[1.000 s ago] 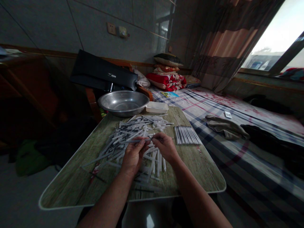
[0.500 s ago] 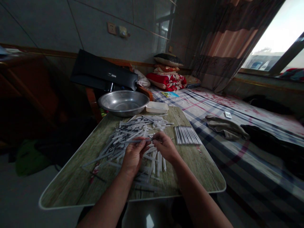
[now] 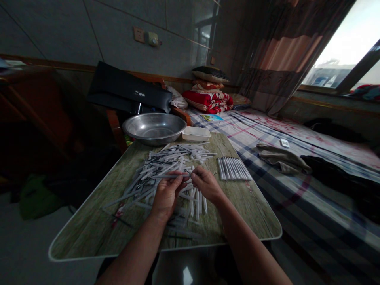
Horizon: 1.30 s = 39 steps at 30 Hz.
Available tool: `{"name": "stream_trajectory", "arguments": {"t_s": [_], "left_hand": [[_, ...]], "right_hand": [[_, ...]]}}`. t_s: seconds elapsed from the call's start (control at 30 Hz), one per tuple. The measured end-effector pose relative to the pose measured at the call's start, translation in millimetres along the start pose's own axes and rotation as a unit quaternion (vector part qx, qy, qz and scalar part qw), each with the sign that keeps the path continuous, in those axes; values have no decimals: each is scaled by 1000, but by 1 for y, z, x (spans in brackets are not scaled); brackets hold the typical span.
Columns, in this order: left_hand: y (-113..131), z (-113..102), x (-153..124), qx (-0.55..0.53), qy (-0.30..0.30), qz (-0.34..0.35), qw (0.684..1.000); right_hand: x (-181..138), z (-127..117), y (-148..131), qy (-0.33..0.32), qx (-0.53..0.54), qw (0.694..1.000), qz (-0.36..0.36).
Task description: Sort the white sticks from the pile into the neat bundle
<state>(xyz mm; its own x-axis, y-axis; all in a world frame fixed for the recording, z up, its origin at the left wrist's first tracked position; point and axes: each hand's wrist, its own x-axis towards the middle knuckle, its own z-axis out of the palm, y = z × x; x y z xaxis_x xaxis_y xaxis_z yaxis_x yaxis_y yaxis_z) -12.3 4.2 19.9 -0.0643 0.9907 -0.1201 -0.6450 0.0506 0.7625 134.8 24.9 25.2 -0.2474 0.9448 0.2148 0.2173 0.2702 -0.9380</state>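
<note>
My left hand (image 3: 166,194) and my right hand (image 3: 206,184) meet over a loose pile of thin grey-white tubes (image 3: 166,164) on a wood-patterned table (image 3: 89,229). The left fingers pinch one thin tube (image 3: 166,176) that lies level and points left. The right fingertips pinch at its right end; what they hold is too small to make out. A neat row of the same tubes (image 3: 234,168) lies side by side just right of my right hand.
A metal basin (image 3: 154,128) and a shallow white tray (image 3: 196,134) stand at the table's far edge. A dark case (image 3: 127,92) leans behind them. A bed with a plaid sheet (image 3: 297,178), folded quilts (image 3: 209,101) and a cloth (image 3: 282,158) lies to the right.
Both hands stay over the pile with only small finger movement. The right hand has shifted slightly left toward the tube's end.
</note>
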Motion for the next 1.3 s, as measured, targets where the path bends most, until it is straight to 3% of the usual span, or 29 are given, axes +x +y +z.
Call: {"name": "stream_trajectory", "arguments": {"t_s": [0.27,0.5,0.67,1.07,1.23,1.3], "left_hand": [[-1,-1,0,25,-2,17,1000],[-3,-2,-1,44,-28,20,998],[-3,-1,-1,47,-23,27,998],[-6,-3,-2,86,-34,55,994],[-6,-10,5,74,59,157,983],[-5,-13,7,48,92,161,981]], "right_hand": [[1,0,0,-4,74,997,5],[-1,-1,-1,1,-24,999,21],[-1,-1,3,0,76,997,15],[-2,0,5,-25,96,995,29],[4,-17,-2,82,132,987,34],[6,-31,-1,133,122,983,36]]}}
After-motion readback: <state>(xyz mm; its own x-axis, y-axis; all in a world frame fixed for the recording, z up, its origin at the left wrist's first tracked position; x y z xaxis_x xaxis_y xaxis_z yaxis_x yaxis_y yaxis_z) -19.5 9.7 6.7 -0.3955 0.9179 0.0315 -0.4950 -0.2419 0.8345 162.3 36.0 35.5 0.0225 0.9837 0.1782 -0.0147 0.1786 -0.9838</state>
